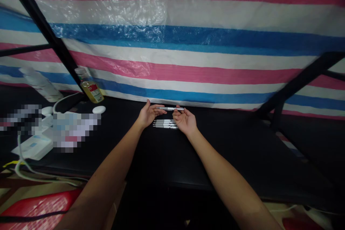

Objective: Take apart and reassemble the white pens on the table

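Observation:
A silver-white pen [169, 108] lies crosswise between my two hands, just above the dark tabletop. Its right end is gripped by the fingers of my right hand [186, 121]. My left hand [147, 115] is at the pen's other end, thumb raised and apart, fingers stretched towards it; the pen's tip seems to touch these fingers. Below the raised pen, several similar pens [164, 124] lie side by side on the table, their right ends partly hidden behind my right hand.
Black tabletop [172, 165] spreads around the pens. On the left stand a bottle of yellow liquid [92, 91], a pale bottle [41, 84], a white box [35, 147] and white cables [20, 165]. Black frame bars [299, 82] slant at both sides before a striped plastic sheet [188, 43].

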The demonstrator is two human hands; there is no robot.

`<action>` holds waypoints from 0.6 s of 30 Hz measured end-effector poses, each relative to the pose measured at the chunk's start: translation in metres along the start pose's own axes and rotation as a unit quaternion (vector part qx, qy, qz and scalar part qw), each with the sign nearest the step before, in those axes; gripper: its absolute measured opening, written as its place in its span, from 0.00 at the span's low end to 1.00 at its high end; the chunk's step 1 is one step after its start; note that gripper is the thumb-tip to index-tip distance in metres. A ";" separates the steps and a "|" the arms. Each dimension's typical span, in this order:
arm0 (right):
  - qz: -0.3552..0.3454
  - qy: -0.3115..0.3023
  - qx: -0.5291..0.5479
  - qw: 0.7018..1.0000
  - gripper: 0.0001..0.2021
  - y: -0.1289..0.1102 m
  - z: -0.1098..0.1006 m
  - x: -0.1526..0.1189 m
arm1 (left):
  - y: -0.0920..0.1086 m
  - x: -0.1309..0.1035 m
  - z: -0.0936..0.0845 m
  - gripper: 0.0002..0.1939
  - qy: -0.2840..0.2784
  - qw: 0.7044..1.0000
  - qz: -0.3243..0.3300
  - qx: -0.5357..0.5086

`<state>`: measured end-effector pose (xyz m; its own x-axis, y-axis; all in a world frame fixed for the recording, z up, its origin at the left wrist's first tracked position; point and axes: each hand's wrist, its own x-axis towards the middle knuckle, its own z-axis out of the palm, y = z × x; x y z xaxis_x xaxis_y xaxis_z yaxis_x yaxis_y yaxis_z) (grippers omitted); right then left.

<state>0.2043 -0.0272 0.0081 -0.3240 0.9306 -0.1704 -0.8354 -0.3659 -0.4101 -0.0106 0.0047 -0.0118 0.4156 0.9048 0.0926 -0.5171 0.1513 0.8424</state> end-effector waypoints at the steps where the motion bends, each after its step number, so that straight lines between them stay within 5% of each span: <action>1: 0.000 0.004 0.000 1.000 0.13 0.000 0.001 0.000 | 0.000 0.000 0.000 0.42 0.002 1.000 -0.001 0.005; 14: 0.013 0.010 -0.004 1.000 0.14 -0.003 -0.003 0.002 | 0.002 -0.001 0.002 0.45 0.010 1.000 -0.005 0.018; 18: -0.003 0.003 -0.031 1.000 0.15 -0.007 -0.003 0.004 | -0.003 0.001 0.000 0.32 0.012 0.999 0.019 0.036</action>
<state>0.2097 -0.0209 0.0073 -0.3172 0.9325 -0.1725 -0.8080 -0.3610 -0.4657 -0.0085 0.0046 -0.0143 0.3779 0.9189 0.1137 -0.4770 0.0879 0.8745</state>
